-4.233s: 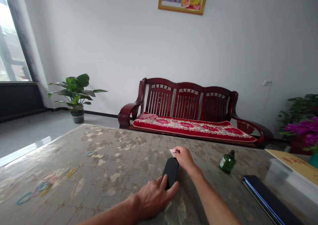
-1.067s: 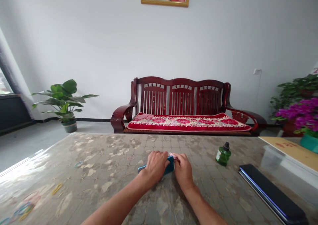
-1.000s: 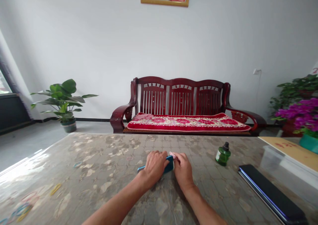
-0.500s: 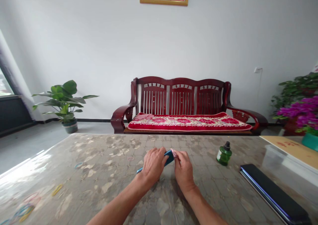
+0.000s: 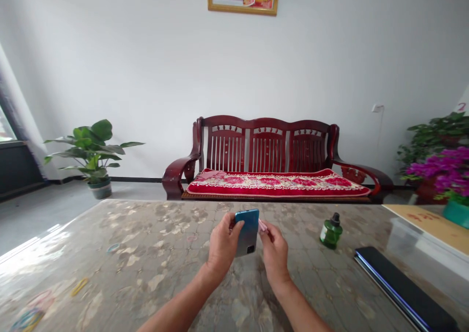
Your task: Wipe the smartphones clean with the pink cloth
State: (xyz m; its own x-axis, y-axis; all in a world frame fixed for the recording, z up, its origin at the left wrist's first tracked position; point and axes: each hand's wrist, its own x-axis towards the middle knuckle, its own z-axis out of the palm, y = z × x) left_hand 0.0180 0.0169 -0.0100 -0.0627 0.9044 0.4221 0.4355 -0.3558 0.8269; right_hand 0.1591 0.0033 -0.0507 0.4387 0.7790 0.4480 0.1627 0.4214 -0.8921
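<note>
The left hand (image 5: 222,241) has its grip closed on a shiny blue rectangular phone (image 5: 249,230), tilted up over the patterned grey-brown surface (image 5: 154,254); the right hand (image 5: 275,250) pinches a small folded pale-pink piece (image 5: 263,226) beside the phone's other edge

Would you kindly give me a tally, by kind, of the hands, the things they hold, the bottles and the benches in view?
Hands: 2, the left hand and the right hand
Held blue phone: 1
Held pink scrap, cloth or paper: 1
Green bottle: 1
Wooden bench: 1
Total: 6
</note>
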